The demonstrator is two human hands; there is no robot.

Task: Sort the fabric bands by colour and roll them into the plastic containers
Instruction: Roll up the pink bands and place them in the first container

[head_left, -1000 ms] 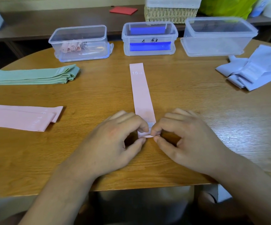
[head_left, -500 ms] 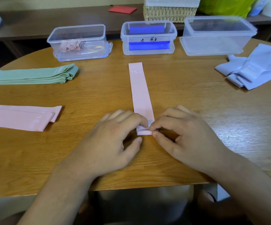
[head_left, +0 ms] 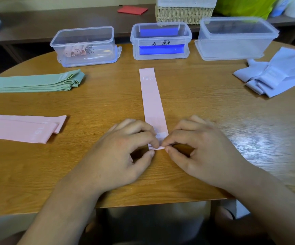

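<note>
A pink fabric band [head_left: 151, 96] marked 15 LB lies flat on the table, running away from me. My left hand [head_left: 123, 152] and my right hand [head_left: 198, 151] both pinch its near end, which is folded over into a small first turn. Three clear plastic containers stand at the back: the left container [head_left: 84, 45] holds rolled pink bands, the middle container [head_left: 160, 41] shows blue inside, the right container [head_left: 235, 38] looks bare. More pink bands [head_left: 21, 127] lie at the left, green bands [head_left: 33, 82] behind them, lilac bands [head_left: 277, 73] at the right.
The round wooden table [head_left: 214, 106] ends just under my wrists. Behind it a dark shelf carries a wicker basket [head_left: 183, 13], a red card [head_left: 132, 10] and a green bag [head_left: 244, 5].
The fingers of both hands have worked at the band's near end, turning it over a little further. The band and the piles have stayed where they were.
</note>
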